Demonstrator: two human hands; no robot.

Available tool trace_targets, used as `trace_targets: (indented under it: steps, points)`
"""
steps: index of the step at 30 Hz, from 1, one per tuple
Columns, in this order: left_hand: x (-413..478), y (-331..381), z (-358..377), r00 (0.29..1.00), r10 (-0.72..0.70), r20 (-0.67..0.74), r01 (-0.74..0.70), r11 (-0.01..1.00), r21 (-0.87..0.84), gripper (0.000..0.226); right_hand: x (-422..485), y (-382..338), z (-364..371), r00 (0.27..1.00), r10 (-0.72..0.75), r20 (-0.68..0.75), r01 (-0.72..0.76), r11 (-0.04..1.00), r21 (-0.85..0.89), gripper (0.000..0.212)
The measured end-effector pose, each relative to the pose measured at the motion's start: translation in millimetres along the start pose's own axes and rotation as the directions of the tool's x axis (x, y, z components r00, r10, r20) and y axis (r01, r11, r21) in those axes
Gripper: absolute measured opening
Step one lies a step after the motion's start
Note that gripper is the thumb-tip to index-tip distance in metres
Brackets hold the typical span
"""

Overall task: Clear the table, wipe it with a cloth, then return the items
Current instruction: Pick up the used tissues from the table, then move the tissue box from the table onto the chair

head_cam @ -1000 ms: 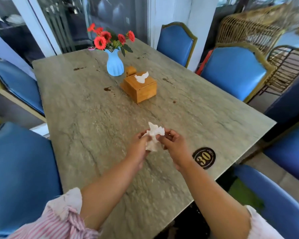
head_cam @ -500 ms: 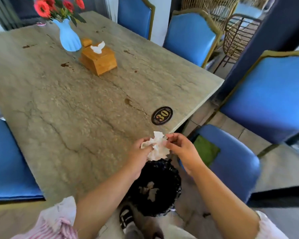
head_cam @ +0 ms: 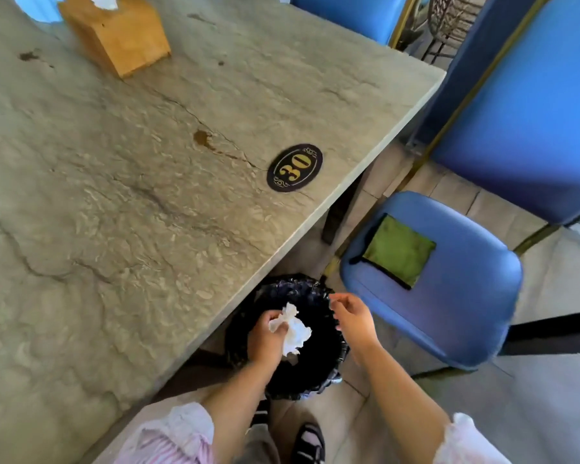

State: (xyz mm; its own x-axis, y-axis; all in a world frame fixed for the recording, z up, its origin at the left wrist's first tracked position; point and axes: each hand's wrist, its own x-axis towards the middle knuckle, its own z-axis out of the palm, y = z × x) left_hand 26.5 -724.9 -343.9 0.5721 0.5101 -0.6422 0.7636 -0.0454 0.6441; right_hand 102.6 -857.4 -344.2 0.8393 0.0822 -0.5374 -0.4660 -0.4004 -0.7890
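- The stone-look table (head_cam: 121, 229) carries a wooden tissue box (head_cam: 116, 35) at its far end, cut off by the frame's top edge.
- A black oval number plaque (head_cam: 294, 167) reading "30" lies near the table's right edge.
- A brown spill stain (head_cam: 201, 138) marks the surface just left of the plaque.
- Smaller dark spots (head_cam: 29, 56) sit left of the box.

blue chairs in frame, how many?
3: one beside the bin with the green cloth on its seat, one at right, one at the top edge. Others may be out of frame.
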Motion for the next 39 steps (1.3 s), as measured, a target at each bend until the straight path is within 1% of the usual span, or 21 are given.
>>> trace_targets:
  steps: [3,7,11,14,17,21,24,27,29,32,34,36,39]
  points:
    - [37,-28,23,0.999,-0.011,-0.032,0.013,0.998,0.056,0.027,27,38,17,0.999,0.038,-0.007,-0.038,0.999,-0.013,0.012]
    - [75,-55,44,0.999,-0.020,-0.045,0.024,0.996,0.086,0.029,54,79,32,0.998,0.063,-0.015,-0.064,0.996,-0.058,0.013]
    - [92,-66,51,0.999,-0.019,0.043,0.013,0.992,0.127,0.041,65,101,38,0.995,0.092,-0.022,-0.094,0.992,-0.079,0.014]
    - [83,-59,44,0.995,0.000,0.099,-0.017,0.985,0.169,0.043,58,96,35,0.996,0.081,-0.029,-0.084,0.993,-0.088,0.015]
    - [57,-41,32,0.991,0.037,0.127,-0.063,0.977,0.205,0.038,41,71,27,0.999,0.021,-0.043,-0.024,0.996,-0.083,0.015]
    - [-6,-4,7,0.972,0.099,0.211,-0.136,0.976,0.172,0.036,-3,12,9,0.992,-0.118,-0.052,0.113,0.989,-0.098,0.014]
    - [-62,24,-22,0.944,0.166,0.286,-0.204,0.973,0.108,0.032,-45,-38,-7,0.960,-0.264,-0.091,0.252,0.960,-0.122,0.014]
    - [-111,46,-58,0.915,0.263,0.307,-0.307,0.946,0.105,0.029,-80,-87,-17,0.910,-0.392,-0.133,0.381,0.919,-0.106,0.013]
    - [-136,64,-87,0.904,0.330,0.271,-0.369,0.923,0.108,0.028,-97,-121,-16,0.873,-0.474,-0.118,0.465,0.880,-0.094,0.012]
    - [-153,87,-124,0.887,0.424,0.183,-0.446,0.889,0.101,0.028,-113,-160,1,0.842,-0.539,-0.042,0.534,0.841,-0.089,0.013]
    - [-158,101,-151,0.889,0.445,0.109,-0.455,0.886,0.094,0.027,-124,-181,18,0.816,-0.577,0.021,0.576,0.812,-0.094,0.015]
    - [-157,109,-181,0.881,0.472,0.043,-0.473,0.872,0.124,0.029,-132,-200,38,0.802,-0.593,0.066,0.597,0.797,-0.096,0.017]
    - [-145,112,-227,0.867,0.499,-0.004,-0.490,0.853,0.182,0.033,-144,-222,73,0.785,-0.611,0.104,0.620,0.777,-0.108,0.023]
